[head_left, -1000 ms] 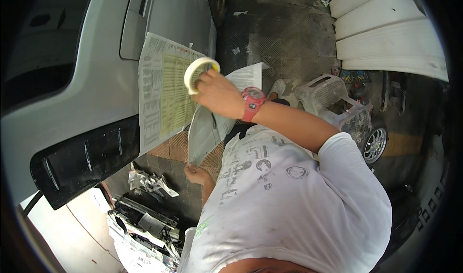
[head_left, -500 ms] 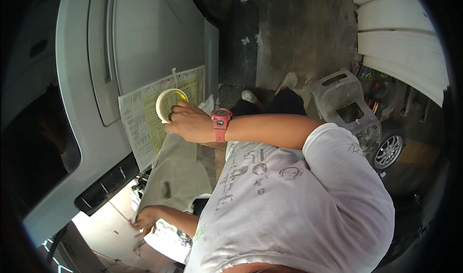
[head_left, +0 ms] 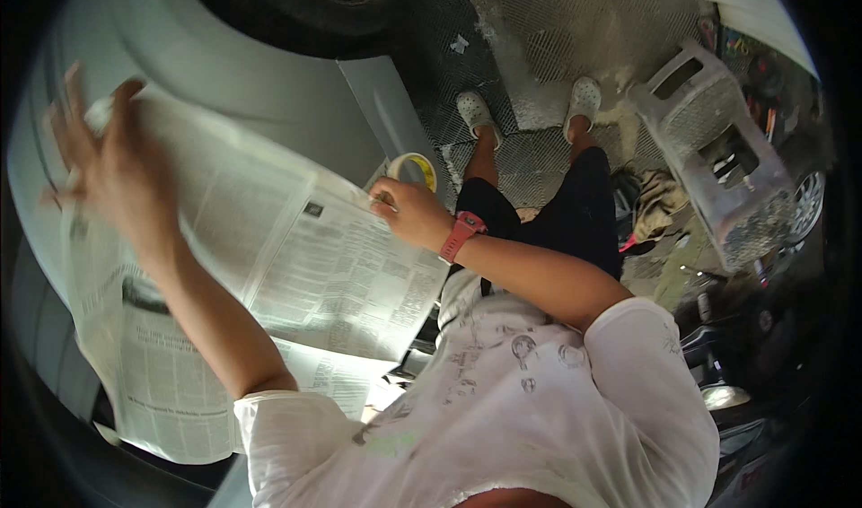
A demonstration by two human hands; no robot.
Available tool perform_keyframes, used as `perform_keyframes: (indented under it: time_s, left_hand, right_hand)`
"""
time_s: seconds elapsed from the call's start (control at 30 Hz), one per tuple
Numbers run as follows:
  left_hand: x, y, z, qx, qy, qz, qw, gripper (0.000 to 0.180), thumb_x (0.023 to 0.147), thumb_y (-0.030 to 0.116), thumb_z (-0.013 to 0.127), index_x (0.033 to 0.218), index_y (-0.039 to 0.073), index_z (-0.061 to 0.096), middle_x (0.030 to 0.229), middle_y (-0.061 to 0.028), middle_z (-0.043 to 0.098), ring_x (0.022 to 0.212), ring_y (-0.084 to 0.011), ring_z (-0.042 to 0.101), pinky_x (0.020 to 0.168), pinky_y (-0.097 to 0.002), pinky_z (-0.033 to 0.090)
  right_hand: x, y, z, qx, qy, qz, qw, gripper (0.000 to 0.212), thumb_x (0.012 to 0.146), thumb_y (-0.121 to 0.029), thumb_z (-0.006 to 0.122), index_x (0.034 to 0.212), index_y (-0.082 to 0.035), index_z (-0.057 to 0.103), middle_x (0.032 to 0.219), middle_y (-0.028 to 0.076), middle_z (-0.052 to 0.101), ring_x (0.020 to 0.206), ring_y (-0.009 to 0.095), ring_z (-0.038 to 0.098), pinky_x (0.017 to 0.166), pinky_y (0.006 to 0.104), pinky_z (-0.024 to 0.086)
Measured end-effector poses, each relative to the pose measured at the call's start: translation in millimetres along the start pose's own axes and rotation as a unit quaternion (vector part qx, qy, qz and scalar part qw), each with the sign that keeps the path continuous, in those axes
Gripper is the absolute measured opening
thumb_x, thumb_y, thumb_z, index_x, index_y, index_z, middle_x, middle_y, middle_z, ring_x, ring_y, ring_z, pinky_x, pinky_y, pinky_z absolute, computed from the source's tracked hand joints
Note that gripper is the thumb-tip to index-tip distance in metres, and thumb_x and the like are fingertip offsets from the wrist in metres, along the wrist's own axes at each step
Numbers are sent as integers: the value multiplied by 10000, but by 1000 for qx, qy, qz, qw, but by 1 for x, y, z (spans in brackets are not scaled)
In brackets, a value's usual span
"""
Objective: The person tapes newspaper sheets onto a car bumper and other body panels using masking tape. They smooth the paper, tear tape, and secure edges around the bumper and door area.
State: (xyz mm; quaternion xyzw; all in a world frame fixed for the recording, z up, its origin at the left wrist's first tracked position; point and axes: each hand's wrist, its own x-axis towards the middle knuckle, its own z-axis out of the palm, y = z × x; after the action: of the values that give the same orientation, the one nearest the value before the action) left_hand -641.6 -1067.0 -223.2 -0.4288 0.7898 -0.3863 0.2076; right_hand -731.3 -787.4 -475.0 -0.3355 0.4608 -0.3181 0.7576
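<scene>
the newspaper point(head_left: 296, 266) spreads out beside the car point(head_left: 269, 95). the left hand point(head_left: 126, 167), blurred, has fingers splayed at its far corner; the right hand point(head_left: 404, 210) pinches its edge, the tape roll point(head_left: 426, 166) against it. the step seems to be positioning paper; next likely calls for smoothing it flat, then taping.

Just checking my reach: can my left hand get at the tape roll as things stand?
Probably yes, by crossing over: your left hand looks open by the left part of the newspaper, and the upper rim of the tape roll shows uncovered, though your right hand hides its lower part.
</scene>
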Motion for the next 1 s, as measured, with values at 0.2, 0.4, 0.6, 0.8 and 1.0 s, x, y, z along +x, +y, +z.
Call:
perform_keyframes:
  time_s: [0.2,0.4,0.6,0.8,1.0]
  left_hand:
    - [45,136,245,51,-105,138,983,354,1073,233,526,1337,274,758,1779,23,372,1681,-275,244,1326,-735,20]
    - [32,165,291,50,-73,177,980,642,1078,706,444,1397,236,745,1786,13,352,1687,-277,203,1350,-670,-16]
    - [26,176,278,-69,-282,376,880,771,928,910,472,1142,284,867,1739,-5,441,1688,-278,200,1353,-644,-72]
    - [36,186,259,-63,-417,339,841,489,805,742,807,945,276,852,1680,-34,529,1685,-310,216,1327,-680,-136]
    - [38,196,273,-115,-407,354,834,361,780,576,897,868,239,802,1668,-46,543,1684,-314,220,1326,-684,-141]
  right_hand:
    - [88,110,22,59,55,110,991,248,1039,-229,733,1205,-49,692,1003,155,792,922,302,775,826,427,582]
    - [93,126,35,142,56,173,973,257,1047,-232,740,1216,-43,701,951,115,785,867,225,760,803,369,574]
    - [97,125,50,175,69,184,965,261,1045,-256,726,1214,-56,722,979,137,787,909,268,761,826,407,580]
    - [101,131,47,184,77,209,957,232,1032,-253,732,1157,-60,759,958,155,792,894,287,770,830,417,584]
    - [101,143,53,222,108,218,944,259,1030,-277,758,1125,-37,784,849,95,729,759,195,669,751,375,531]
